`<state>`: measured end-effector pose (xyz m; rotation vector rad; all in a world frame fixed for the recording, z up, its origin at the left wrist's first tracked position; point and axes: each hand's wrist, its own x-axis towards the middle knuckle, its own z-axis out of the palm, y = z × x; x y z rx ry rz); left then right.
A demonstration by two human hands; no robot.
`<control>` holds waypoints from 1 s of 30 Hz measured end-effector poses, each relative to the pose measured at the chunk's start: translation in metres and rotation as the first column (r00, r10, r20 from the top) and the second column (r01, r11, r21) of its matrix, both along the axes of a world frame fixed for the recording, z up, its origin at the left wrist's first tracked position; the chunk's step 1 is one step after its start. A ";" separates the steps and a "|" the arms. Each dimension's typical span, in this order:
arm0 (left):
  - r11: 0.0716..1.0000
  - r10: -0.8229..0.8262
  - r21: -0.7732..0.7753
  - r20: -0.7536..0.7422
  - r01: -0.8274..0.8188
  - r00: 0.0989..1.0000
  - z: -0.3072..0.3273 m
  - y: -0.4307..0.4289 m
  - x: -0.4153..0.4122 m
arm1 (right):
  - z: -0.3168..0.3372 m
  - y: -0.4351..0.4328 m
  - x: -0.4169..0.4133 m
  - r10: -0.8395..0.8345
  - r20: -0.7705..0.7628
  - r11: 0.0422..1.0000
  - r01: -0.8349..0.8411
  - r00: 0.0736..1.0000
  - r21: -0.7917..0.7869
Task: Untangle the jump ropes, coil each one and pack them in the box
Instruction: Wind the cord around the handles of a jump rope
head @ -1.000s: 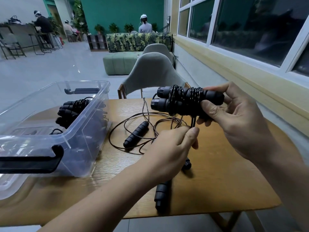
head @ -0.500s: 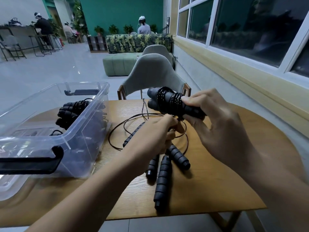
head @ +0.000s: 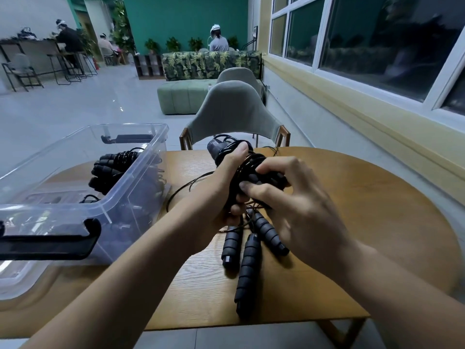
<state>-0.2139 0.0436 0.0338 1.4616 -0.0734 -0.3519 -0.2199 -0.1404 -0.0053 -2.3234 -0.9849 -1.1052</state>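
Two hands meet on one rope bundle point(head: 250, 163), held up just above the desk point(head: 372, 222) at mid-frame. The left hand point(head: 224, 190) wraps it from the left, grip clamped round the cord-wound handles, thumb on top. The right hand point(head: 299, 207) takes the other end, its grip closed on the same bundle. Under them, three loose handles point(head: 247, 270) lie fanned on the wood, with thin cord point(head: 179, 191) looping toward the clear box point(head: 130, 200) on the left. Packed ropes point(head: 113, 166) sit inside it. A grey chair point(head: 234, 109) stands behind the desk.
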 end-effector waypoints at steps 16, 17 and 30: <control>0.965 0.121 0.216 0.137 -0.149 0.983 0.007 0.040 0.008 | -0.020 0.047 0.000 0.039 -0.103 0.996 -0.046 0.994 -0.071; 0.950 0.131 0.257 0.191 -0.178 0.973 0.012 0.047 0.007 | -0.018 0.051 -0.001 0.066 -0.118 0.995 -0.074 0.991 -0.065; 0.693 0.068 0.640 0.401 -0.333 0.914 0.082 0.164 -0.011 | 0.033 0.131 0.021 0.418 -0.294 0.901 -0.434 0.859 0.011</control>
